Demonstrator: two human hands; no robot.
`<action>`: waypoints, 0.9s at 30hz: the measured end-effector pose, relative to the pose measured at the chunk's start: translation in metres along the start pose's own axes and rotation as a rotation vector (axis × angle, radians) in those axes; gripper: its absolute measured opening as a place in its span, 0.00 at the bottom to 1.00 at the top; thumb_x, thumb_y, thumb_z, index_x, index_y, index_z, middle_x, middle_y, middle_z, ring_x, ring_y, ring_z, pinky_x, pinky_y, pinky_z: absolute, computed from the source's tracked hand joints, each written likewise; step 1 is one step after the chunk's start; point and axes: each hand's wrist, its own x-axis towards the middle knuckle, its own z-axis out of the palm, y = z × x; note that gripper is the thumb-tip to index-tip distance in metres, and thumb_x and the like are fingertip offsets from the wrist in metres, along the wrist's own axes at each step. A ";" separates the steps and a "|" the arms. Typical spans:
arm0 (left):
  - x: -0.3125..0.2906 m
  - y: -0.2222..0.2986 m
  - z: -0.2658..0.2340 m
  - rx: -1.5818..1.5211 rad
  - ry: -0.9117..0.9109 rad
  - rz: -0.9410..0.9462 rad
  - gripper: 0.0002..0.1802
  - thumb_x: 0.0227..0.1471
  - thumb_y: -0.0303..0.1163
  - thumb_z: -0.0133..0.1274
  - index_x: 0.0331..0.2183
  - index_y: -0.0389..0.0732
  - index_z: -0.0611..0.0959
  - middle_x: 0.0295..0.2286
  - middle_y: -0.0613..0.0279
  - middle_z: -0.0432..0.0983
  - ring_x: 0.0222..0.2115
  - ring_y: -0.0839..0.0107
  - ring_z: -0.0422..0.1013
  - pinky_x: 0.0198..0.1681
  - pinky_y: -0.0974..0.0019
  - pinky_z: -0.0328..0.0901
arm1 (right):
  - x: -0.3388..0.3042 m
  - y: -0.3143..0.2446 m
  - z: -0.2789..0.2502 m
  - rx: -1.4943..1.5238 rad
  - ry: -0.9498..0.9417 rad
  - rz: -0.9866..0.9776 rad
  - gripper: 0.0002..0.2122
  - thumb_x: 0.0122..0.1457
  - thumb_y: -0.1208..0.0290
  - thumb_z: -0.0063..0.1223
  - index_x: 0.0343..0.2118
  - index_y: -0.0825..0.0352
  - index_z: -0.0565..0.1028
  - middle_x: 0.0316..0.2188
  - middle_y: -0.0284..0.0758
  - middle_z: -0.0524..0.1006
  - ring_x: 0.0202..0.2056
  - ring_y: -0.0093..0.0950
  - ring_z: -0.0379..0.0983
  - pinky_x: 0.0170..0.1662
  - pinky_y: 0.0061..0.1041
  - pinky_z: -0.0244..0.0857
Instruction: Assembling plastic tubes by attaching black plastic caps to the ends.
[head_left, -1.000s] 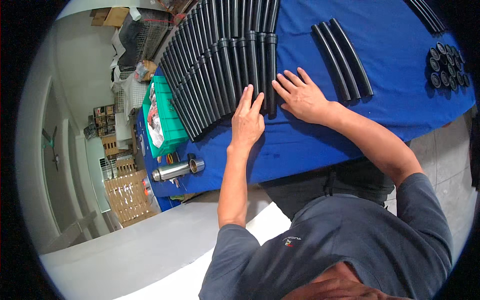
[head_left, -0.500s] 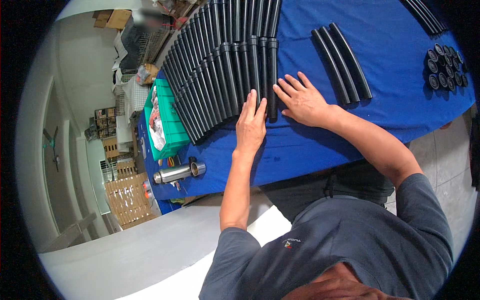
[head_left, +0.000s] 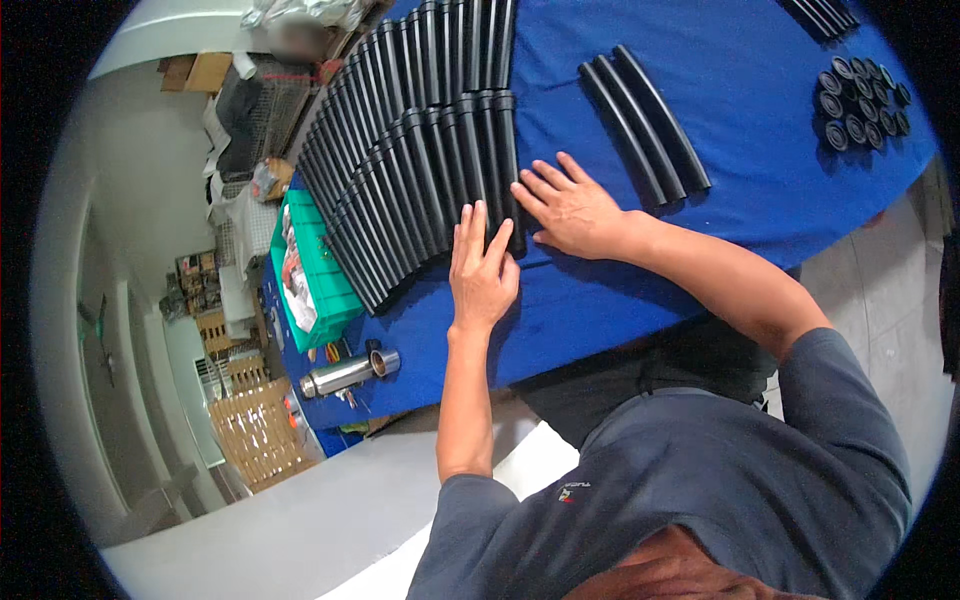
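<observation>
Rows of black tubes with collared ends point(head_left: 430, 180) lie side by side on a blue cloth-covered table point(head_left: 560, 320). My left hand point(head_left: 482, 275) rests at the near ends of the right-hand tubes, its fingers stretched out and slightly apart. Beside the rightmost tube lies my right hand point(head_left: 572, 212), palm down with fingers spread and fingertips at the tube's side. Neither hand is wrapped round anything. To the right of my right hand, three plain black tubes point(head_left: 645, 130) lie close together, apart from the rows.
Several round black caps point(head_left: 860, 105) are grouped at the far right, with more thin black tubes point(head_left: 820, 18) behind them. A green crate point(head_left: 325, 290) holding plastic bags stands at the left edge. Near it lie a steel flask point(head_left: 335, 377) and a metal cup point(head_left: 384, 361).
The whole scene has shifted left and slightly down at the near side as the view turned. Both hands stay at the right end of the tube rows, with little movement relative to them.
</observation>
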 end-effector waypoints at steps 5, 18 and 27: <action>0.007 0.003 0.008 0.037 -0.066 0.048 0.23 0.51 0.36 0.60 0.50 0.43 0.81 0.55 0.54 0.70 0.61 0.53 0.59 0.64 0.47 0.53 | -0.003 0.001 -0.003 -0.001 0.048 -0.019 0.35 0.54 0.55 0.58 0.60 0.72 0.63 0.59 0.49 0.66 0.63 0.45 0.58 0.65 0.54 0.43; 0.002 0.006 0.006 0.019 -0.092 0.001 0.24 0.53 0.34 0.58 0.52 0.41 0.79 0.57 0.54 0.68 0.63 0.52 0.56 0.64 0.46 0.50 | -0.001 -0.003 0.007 -0.023 0.117 -0.013 0.34 0.50 0.53 0.61 0.54 0.75 0.69 0.57 0.48 0.69 0.61 0.43 0.61 0.65 0.49 0.47; 0.013 0.018 0.003 -0.061 0.029 0.021 0.21 0.52 0.28 0.58 0.49 0.36 0.79 0.52 0.50 0.73 0.59 0.51 0.62 0.63 0.48 0.54 | -0.003 0.001 0.010 -0.031 0.100 -0.032 0.30 0.56 0.54 0.51 0.53 0.77 0.70 0.57 0.53 0.68 0.62 0.46 0.60 0.66 0.52 0.45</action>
